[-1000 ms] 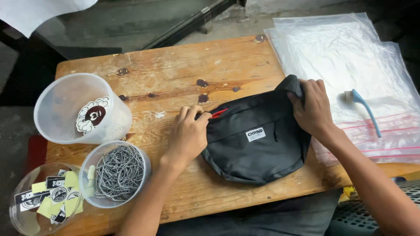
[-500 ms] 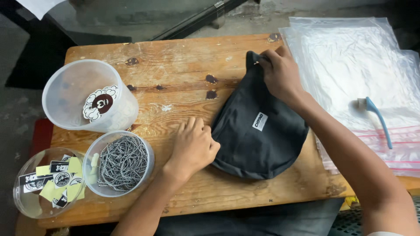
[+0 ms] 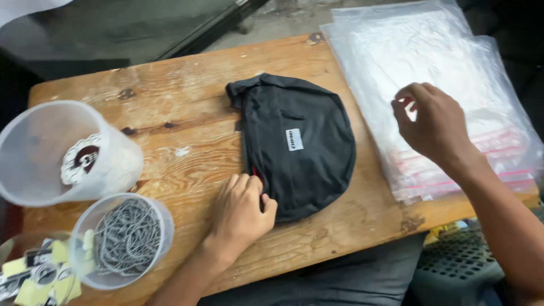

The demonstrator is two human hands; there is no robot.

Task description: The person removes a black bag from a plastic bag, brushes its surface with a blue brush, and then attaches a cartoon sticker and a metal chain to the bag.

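A dark grey fabric pouch [image 3: 300, 141] with a small white label lies on the wooden table [image 3: 187, 96], turned upright. My left hand [image 3: 241, 209] rests on its lower left edge, fingertips pressing a red zipper pull there. Over the stack of clear zip bags [image 3: 430, 68] at the right, my right hand [image 3: 433, 127] hovers with fingers curled and pinching at the top bag; whether it has a grip on the bag is unclear.
A large translucent tub [image 3: 62, 153] with a round sticker stands at the left. Below it are a tub of metal ball chains [image 3: 124, 241] and a tub of small tags [image 3: 34, 272]. A green crate [image 3: 459, 266] sits under the table's right corner.
The pouch was turned from lying across to standing lengthwise. My right hand let go of its top and moved right over the zip bags. My left hand shifted onto the pouch's lower edge.
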